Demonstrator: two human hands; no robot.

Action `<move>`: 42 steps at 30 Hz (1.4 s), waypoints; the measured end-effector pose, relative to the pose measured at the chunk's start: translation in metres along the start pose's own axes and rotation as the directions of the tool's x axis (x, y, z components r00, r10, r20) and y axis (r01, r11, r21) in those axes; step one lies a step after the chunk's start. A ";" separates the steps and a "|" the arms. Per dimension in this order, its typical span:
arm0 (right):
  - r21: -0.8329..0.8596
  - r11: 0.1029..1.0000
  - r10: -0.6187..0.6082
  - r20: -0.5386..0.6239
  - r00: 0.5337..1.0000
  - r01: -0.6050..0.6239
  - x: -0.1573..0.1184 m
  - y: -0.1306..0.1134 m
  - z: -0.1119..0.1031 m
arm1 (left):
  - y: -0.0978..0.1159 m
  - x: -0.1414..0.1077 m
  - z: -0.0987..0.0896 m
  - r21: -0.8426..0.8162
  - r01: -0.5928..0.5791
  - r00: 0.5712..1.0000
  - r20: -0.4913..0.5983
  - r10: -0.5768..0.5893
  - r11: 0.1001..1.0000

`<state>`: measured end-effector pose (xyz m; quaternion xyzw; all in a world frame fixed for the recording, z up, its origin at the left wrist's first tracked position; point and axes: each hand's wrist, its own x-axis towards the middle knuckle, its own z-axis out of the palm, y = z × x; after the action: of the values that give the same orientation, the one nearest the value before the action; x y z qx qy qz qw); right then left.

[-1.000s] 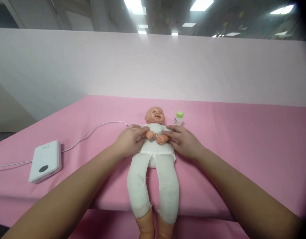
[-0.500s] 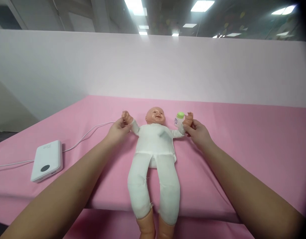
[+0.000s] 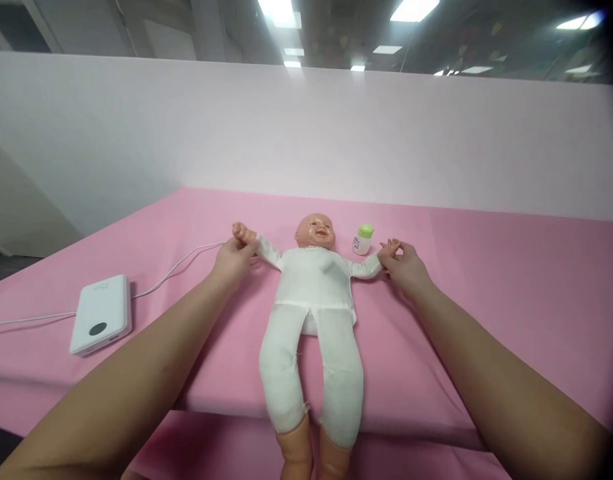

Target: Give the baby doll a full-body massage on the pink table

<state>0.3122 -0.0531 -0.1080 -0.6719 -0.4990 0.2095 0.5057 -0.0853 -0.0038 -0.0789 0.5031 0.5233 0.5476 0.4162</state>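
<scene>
A baby doll (image 3: 314,283) with a white cloth body lies on its back, head away from me, its lower legs reaching past the front edge of the pink surface. My left hand (image 3: 235,260) is closed around the doll's arm at the left, near its plastic hand. On the other side, my right hand (image 3: 407,267) grips the doll's other arm at the wrist. Both doll arms are stretched out sideways. Just beyond the right-hand doll arm stands a small bottle (image 3: 363,241) with a green cap, apart from my fingers.
A white power bank (image 3: 102,313) with a round dark spot lies at the left, and a white cable (image 3: 174,270) runs from it behind my left hand. The pink cover (image 3: 486,287) spreads over the table. A white partition (image 3: 306,133) rises along the back.
Both hands have moved outward, drawing the doll's arms further apart and straighter. The right-hand doll arm is now lower and clear of the bottle. The view has shifted slightly.
</scene>
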 end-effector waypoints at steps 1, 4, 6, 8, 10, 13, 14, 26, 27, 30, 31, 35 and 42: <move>-0.026 0.999 -0.038 -0.021 0.999 0.037 -0.005 -0.008 0.001 | 0.004 -0.007 0.003 0.083 -0.108 0.994 0.019 0.107 0.991; -0.089 0.960 -0.266 0.029 0.964 0.267 -0.025 -0.033 0.005 | 0.015 -0.030 0.014 0.346 -0.345 0.939 0.119 0.324 0.873; -0.117 0.864 -0.465 0.187 0.865 0.490 -0.038 -0.047 0.009 | 0.019 -0.041 0.021 0.477 -0.503 0.864 0.262 0.430 0.720; -0.147 0.726 -0.592 0.364 0.719 0.672 -0.048 -0.055 0.012 | 0.019 -0.045 0.025 0.518 -0.671 0.742 0.459 0.489 0.531; -0.179 0.612 -0.627 0.483 0.611 0.770 -0.054 -0.059 0.015 | 0.017 -0.045 0.026 0.508 -0.767 0.642 0.598 0.480 0.393; -0.200 0.549 -0.625 0.547 0.557 0.812 -0.057 -0.061 0.019 | 0.013 -0.040 0.023 0.520 -0.795 0.607 0.664 0.437 0.313; -0.204 0.546 -0.625 0.548 0.557 0.813 -0.058 -0.061 0.019 | 0.013 -0.039 0.022 0.526 -0.791 0.612 0.668 0.424 0.313; 0.011 0.950 -0.312 0.123 0.942 0.313 -0.023 -0.025 0.007 | 0.015 -0.023 0.006 0.294 -0.278 0.946 0.251 0.207 0.914; 0.057 0.971 -0.237 0.080 0.968 0.233 -0.015 -0.016 0.005 | 0.011 -0.016 0.002 0.222 -0.196 0.967 0.205 0.151 0.955; 0.161 0.987 -0.011 0.044 0.999 0.004 0.008 0.010 -0.001 | 0.001 0.005 -0.008 0.020 0.000 0.997 0.079 -0.001 1.000; 0.166 0.983 0.065 0.053 0.996 -0.073 0.013 0.017 -0.002 | -0.002 0.011 -0.011 -0.037 0.047 0.998 0.041 -0.045 0.998; 0.126 0.961 0.236 0.097 0.967 -0.247 0.023 0.030 -0.005 | -0.012 0.026 -0.022 -0.072 0.098 0.983 -0.146 -0.108 0.993; 0.178 0.962 0.191 0.089 0.978 -0.205 0.022 0.030 -0.005 | -0.024 0.032 -0.032 0.278 0.123 0.966 -0.252 -0.051 0.953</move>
<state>0.3389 -0.0357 -0.1276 -0.6602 -0.4251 0.3284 0.5249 -0.1233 0.0254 -0.0972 0.4647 0.6666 0.5029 0.2946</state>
